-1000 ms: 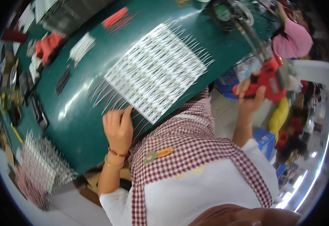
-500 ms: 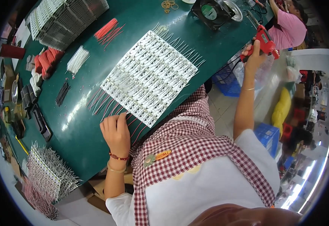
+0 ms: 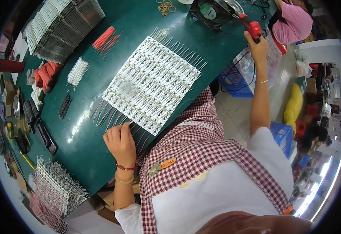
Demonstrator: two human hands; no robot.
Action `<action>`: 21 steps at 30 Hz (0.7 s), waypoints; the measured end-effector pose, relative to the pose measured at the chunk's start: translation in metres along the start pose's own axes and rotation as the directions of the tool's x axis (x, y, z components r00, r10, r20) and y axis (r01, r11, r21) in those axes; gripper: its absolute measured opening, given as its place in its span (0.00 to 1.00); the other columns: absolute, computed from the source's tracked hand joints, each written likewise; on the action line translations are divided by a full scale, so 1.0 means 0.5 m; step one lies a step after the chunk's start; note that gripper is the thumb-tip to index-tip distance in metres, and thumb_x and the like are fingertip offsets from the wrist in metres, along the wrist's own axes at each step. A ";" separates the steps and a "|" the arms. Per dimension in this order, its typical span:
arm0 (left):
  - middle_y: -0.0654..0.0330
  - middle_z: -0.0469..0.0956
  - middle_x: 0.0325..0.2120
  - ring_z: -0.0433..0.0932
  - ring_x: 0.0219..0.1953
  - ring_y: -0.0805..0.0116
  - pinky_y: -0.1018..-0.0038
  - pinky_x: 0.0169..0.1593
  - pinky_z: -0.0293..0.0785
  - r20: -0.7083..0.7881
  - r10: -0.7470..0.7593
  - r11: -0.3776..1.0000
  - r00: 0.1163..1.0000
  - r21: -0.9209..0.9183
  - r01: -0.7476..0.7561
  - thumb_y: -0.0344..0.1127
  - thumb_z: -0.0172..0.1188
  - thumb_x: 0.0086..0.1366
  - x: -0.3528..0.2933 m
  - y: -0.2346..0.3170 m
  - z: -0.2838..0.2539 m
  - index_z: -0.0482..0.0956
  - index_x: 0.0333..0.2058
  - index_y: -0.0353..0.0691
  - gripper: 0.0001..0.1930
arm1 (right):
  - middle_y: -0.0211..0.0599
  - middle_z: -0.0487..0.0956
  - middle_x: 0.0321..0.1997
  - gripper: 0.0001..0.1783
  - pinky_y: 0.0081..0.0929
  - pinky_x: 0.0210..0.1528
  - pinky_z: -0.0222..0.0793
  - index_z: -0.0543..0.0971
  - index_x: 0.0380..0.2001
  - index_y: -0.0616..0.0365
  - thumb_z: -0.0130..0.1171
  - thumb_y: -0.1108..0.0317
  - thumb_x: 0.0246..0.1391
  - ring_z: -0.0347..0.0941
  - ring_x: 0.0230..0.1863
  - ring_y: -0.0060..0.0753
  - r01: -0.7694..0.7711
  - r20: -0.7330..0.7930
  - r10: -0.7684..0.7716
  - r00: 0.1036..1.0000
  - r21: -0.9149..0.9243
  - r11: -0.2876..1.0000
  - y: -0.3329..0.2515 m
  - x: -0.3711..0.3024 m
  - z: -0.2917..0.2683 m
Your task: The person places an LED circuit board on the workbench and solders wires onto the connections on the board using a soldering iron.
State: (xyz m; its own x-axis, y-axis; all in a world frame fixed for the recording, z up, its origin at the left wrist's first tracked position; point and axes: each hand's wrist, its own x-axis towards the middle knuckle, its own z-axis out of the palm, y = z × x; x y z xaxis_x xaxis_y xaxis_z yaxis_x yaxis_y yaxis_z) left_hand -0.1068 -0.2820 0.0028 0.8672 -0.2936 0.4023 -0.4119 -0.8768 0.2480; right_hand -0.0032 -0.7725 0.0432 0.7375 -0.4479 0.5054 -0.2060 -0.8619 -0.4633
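Observation:
A square white circuit-board panel lies turned on the green table in front of me, with rows of short wires across it. White wires stick out along its far edge, and red and dark wires along its near-left edge. At those wires is my left hand, fingers curled and drawn together; what they pinch, if anything, is hidden. Out to the right, my right hand is wrapped round the handle of a red soldering gun. The gun's front end points toward the metal dish beside a black fan.
Bundles of red wires, white wires and black wires lie left of the panel. A tall stack of boards stands at the far left, wired boards near left. Rubber bands lie far back. A person in pink sits far right.
My right hand has swung the soldering gun away and to the left, toward the dish by the fan. My left hand stays at the wires; the whole view has shifted slightly.

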 end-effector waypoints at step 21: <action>0.60 0.70 0.27 0.71 0.31 0.62 0.66 0.38 0.65 0.009 -0.041 0.999 0.999 0.022 0.041 0.23 0.62 0.53 -0.010 0.000 -0.005 0.77 0.33 0.40 0.09 | 0.31 0.71 0.13 0.21 0.23 0.15 0.62 0.76 0.26 0.61 0.62 0.50 0.52 0.66 0.12 0.22 -0.341 0.130 0.326 0.936 0.563 0.753 0.073 0.036 0.010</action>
State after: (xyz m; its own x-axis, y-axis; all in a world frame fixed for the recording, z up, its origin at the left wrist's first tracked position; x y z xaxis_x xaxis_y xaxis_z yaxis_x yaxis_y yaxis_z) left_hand -0.1116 -0.2794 0.0031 0.8858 -0.2610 0.3837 -0.3701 -0.8961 0.2450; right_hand 0.0059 -0.8111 0.0319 0.7070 -0.6697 0.2271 -0.0447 -0.3629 -0.9308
